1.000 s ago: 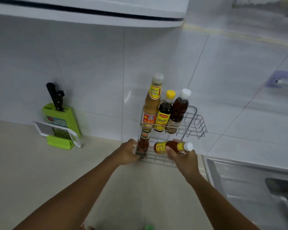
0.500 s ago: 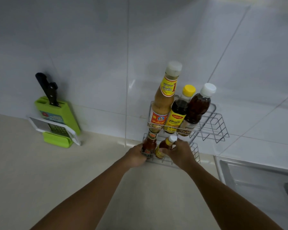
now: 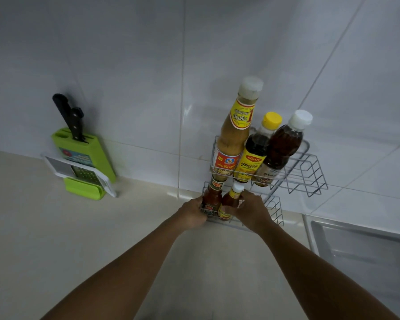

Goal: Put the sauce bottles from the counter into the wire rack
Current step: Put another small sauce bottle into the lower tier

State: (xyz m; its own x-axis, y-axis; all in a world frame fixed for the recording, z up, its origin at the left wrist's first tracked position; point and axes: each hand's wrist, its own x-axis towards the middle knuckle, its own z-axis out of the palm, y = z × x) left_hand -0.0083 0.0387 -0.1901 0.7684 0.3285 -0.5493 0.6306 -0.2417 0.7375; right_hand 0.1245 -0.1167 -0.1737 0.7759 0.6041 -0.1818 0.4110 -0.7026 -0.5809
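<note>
bottle (image 3: 231,199) now upright — right grip (image 3: 252,210) holding

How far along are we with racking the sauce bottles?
Nearly done. Upper tier of the wire rack holds three upright bottles. In hand: left hand on the red sauce bottle, right hand on the white-capped bottle, both upright in the lower tier. Left: release; no bottles visible on the counter.

dim, bluish light | glare streak on wall tiles (image 3: 187,112) | wide-angle bending at edges | soft focus overall
</note>
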